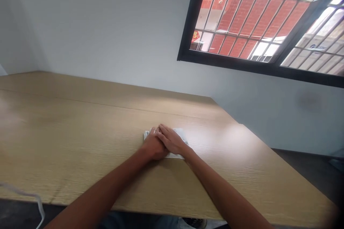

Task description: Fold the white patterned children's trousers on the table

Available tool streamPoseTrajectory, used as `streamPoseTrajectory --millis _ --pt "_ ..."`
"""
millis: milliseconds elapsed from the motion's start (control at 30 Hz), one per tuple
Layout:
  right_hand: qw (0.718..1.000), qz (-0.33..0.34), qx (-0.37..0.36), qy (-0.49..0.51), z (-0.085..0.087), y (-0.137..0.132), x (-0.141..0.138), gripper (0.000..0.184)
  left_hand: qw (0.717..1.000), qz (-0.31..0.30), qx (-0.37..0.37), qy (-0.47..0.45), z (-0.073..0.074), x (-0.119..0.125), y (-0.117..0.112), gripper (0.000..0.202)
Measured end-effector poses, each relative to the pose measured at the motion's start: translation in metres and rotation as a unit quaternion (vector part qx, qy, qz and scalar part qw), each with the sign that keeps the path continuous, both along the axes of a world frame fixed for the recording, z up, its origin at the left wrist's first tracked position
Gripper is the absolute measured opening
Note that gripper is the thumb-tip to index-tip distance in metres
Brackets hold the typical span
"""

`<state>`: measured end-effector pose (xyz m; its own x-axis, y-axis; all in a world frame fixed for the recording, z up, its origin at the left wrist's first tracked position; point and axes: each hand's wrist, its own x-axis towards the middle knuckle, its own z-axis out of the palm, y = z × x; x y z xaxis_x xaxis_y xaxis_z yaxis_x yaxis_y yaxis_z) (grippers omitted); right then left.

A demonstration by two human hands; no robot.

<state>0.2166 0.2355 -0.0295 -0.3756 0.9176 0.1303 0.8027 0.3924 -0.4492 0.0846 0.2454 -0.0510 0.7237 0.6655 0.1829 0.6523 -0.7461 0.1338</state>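
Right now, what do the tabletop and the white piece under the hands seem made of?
The tabletop looks like wood-grain laminate or veneer: straight fine grain, satin sheen. The white piece looks like thin paper or tissue, creased, faint print; cloth is possible.

Tan wood-grain tabletop (80, 132) — a white, grey-printed sheet (178, 133) on it — black window frame (231, 58), red brick wall (255, 18) beyond.

Lt wood table (80, 132), folded white paper (180, 133) atop
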Motion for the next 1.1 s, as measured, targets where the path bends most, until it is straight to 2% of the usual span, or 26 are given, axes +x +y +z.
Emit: streamPoseTrajectory --millis 100,267,533,633,733,867,967,1033,1100 --pt "0.999 -0.002 -0.024 -0.031 -0.003 -0.001 0.007 0.067 0.999 -0.008 -0.002 -0.047 0.004 -0.011 -0.006 0.065" --pt "0.992 -0.025 -0.010 -0.124 -0.004 -0.010 0.029 0.072 0.995 0.014 -0.012 -0.101 0.000 -0.031 -0.006 0.069" --pt "0.980 -0.145 -0.034 -0.132 -0.003 -0.015 0.053 0.077 0.987 0.105 -0.068 -0.099 -0.011 -0.065 0.007 0.058" --pt "0.979 -0.161 -0.018 -0.127 -0.004 -0.014 0.059 0.067 0.986 0.106 -0.073 -0.106 -0.010 -0.068 0.006 0.059" --pt "0.983 -0.141 -0.009 -0.121 -0.003 -0.015 0.063 0.053 0.985 0.078 -0.081 -0.132 -0.006 -0.072 0.007 0.065" --pt "0.987 -0.120 0.021 -0.107 0.000 -0.017 0.065 0.038 0.974 0.029 -0.131 -0.181 -0.003 -0.082 0.015 0.085" --pt "0.985 -0.140 0.039 -0.094 0.004 -0.018 0.063 0.029 0.957 0.061 -0.162 -0.231 -0.005 -0.091 0.024 0.101" --pt "0.984 -0.150 0.040 -0.086 0.007 -0.020 0.061 0.025 0.949 0.093 -0.141 -0.265 -0.006 -0.095 0.029 0.096" --pt "0.986 -0.146 0.035 -0.073 0.010 -0.022 0.059 0.021 0.945 0.119 -0.087 -0.291 -0.004 -0.097 0.030 0.077"
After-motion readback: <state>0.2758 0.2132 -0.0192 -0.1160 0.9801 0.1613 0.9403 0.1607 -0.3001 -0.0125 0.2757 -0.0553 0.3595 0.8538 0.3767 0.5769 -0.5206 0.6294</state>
